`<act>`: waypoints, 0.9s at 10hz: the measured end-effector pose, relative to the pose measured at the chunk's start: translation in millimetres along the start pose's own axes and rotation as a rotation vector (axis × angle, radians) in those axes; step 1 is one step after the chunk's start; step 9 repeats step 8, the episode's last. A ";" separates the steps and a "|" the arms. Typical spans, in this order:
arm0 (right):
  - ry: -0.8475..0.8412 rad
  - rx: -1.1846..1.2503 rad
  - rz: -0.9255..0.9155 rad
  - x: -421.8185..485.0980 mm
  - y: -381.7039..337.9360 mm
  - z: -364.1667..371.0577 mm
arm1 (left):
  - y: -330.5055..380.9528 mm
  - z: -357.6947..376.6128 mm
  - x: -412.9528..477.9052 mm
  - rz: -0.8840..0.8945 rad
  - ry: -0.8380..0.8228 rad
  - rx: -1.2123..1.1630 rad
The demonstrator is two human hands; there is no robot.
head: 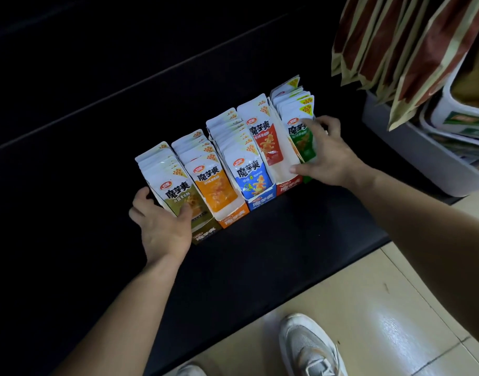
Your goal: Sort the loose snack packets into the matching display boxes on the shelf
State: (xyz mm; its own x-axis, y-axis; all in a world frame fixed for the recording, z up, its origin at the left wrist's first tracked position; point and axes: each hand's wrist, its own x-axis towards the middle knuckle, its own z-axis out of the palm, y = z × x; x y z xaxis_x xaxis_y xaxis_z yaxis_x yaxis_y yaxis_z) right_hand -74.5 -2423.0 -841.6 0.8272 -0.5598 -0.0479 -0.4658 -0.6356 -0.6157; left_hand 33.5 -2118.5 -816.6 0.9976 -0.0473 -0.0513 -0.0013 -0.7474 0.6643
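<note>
Olive packets [176, 191] are what my left hand [162, 229] is gripping: the thumb is pressing on the face of the front one, and the fingers are curling round the left side of the stack, at the left end of the row. My right hand [328, 156] is resting at the other end, with bent fingers lying on the front green packet [300, 142] and the thumb stretching to the left, low on the fronts. I cannot tell whether it is pinching this packet or only pushing it back. I think I am holding both ends like this to keep the row tight while the last packet is going into its place. Between my hands, the olive box [205, 234], the orange box [233, 215], the blue box [261, 203] and the red box [290, 187] are standing side by side and touching, each one carrying upright packets of its own colour. The green box [307, 179] is mostly hiding under my right hand. All of them are sitting on the dark shelf [260, 253], where I am seeing no loose packet, so the sorting is probably nearly finished. Brown hanging bags [395, 50] are dangling to the right, and my white shoe [306, 346] is standing on the floor below.
</note>
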 end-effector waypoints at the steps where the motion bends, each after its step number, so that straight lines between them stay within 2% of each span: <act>1: 0.148 -0.082 0.099 -9.2 -6.9 11.4 | -6.1 0.7 4.2 -0.111 -0.089 -0.031; 2: 0.160 -0.036 0.232 -16.2 -17.2 20.0 | -13.8 5.0 1.8 -0.120 -0.184 0.033; 4: 0.084 -0.001 0.261 -10.7 -18.8 15.1 | -13.0 12.4 3.3 -0.076 -0.238 0.052; 6: 0.052 -0.064 0.276 -7.0 -0.6 11.2 | -0.5 25.3 4.5 -0.028 -0.323 -0.038; 9: 0.081 -0.191 0.277 -22.7 -4.4 14.7 | 10.0 17.3 -5.0 -0.046 -0.312 -0.040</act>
